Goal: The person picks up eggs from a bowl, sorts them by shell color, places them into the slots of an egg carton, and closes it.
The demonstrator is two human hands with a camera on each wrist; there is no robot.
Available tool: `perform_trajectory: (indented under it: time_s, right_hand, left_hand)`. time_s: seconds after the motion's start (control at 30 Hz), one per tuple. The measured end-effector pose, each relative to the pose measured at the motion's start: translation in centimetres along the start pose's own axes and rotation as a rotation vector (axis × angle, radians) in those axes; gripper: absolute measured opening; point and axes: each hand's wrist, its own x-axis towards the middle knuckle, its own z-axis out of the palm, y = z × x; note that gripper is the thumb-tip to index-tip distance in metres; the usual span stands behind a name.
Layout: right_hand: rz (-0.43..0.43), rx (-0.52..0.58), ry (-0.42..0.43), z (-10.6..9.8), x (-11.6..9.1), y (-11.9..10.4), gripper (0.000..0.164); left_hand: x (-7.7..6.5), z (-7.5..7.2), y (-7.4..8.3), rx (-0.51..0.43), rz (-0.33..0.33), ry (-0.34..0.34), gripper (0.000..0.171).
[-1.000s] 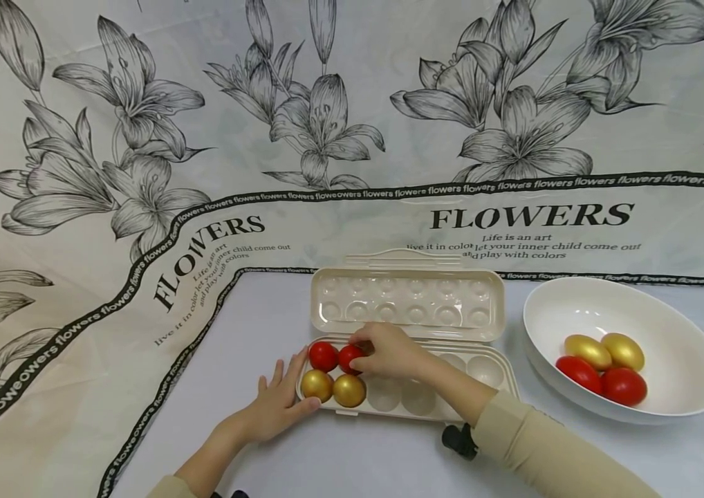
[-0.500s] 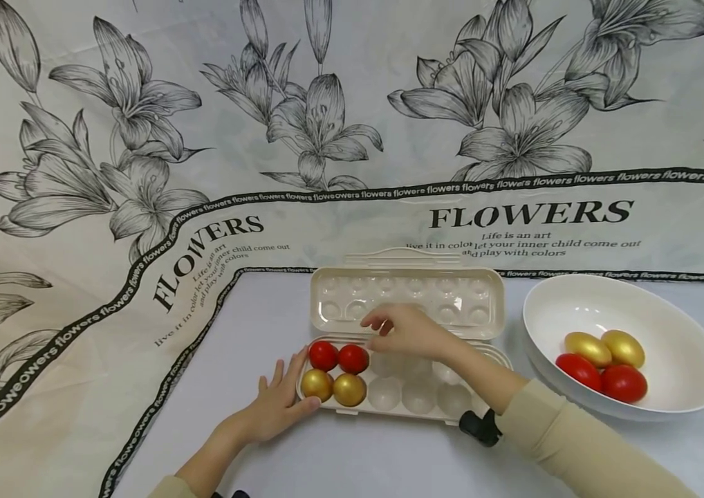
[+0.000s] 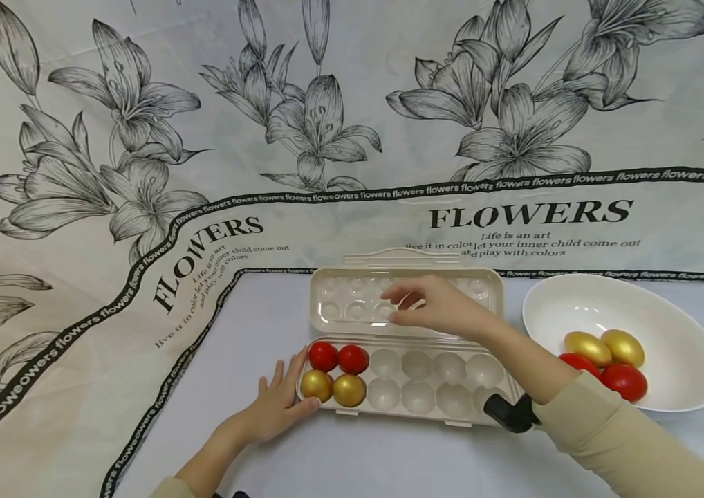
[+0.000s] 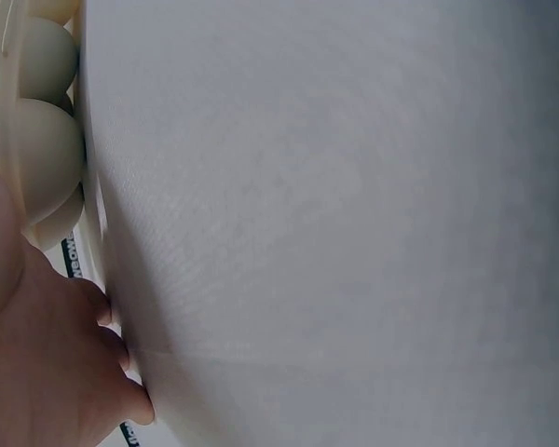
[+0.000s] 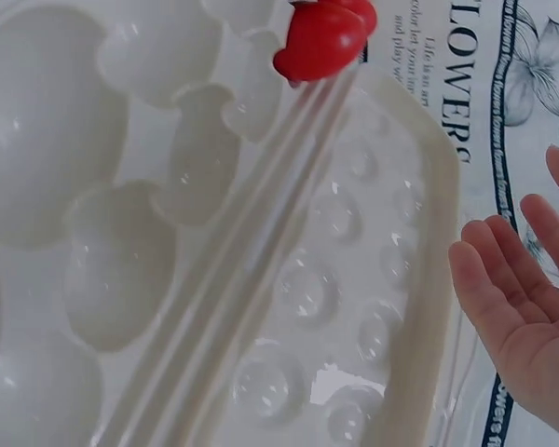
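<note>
An egg carton [image 3: 399, 415] lies with its lid [image 3: 341, 326] folded back. Two red eggs [image 3: 353, 359] and two gold eggs [image 3: 348, 390] sit in the cups at its left end; the other cups that show hold nothing. My left hand [image 3: 274, 408] rests with spread fingers against the carton's left end, its thumb by the front corner. In the left wrist view, that hand lies beside the rounded undersides of the cups [image 4: 48, 158]. My right hand [image 3: 436, 304] hovers over the lid, fingers loosely bent and holding nothing; its relaxed fingers show in the right wrist view.
To the right stands a white bowl [image 3: 678, 346] with two gold eggs [image 3: 623, 350] and two red eggs [image 3: 624, 382] in it, one partly hidden by my right sleeve [image 3: 613, 422]. Behind the carton rises a flower-printed cloth [image 3: 352, 228].
My right hand has let go of the back red egg in the second column. It has risen and moved right over the lid. The left hand has stayed put.
</note>
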Motion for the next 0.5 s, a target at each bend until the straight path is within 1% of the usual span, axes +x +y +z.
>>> perform_trajectory:
  time_s: [0.13,0.2,0.33,0.5]
  right_hand:
    - [0.014,0.034,0.013,-1.4,-0.8,-0.3,0.039]
    - [0.034,0.019,0.025,-2.1,-1.2,-0.4,0.039]
    - [0.058,0.031,0.044,-3.4,-1.9,-0.2,0.037]
    - [0.082,0.057,0.057,-4.8,-3.2,0.1,0.039]
  left_hand:
    - [0.1,0.1,-0.1,0.003,0.003,0.002,0.086]
    - [0.1,0.1,-0.1,0.003,0.005,0.002,0.086]
    - [0.2,0.2,-0.2,0.003,0.008,0.003,0.086]
    - [0.1,0.1,-0.2,0.004,0.009,0.003,0.086]
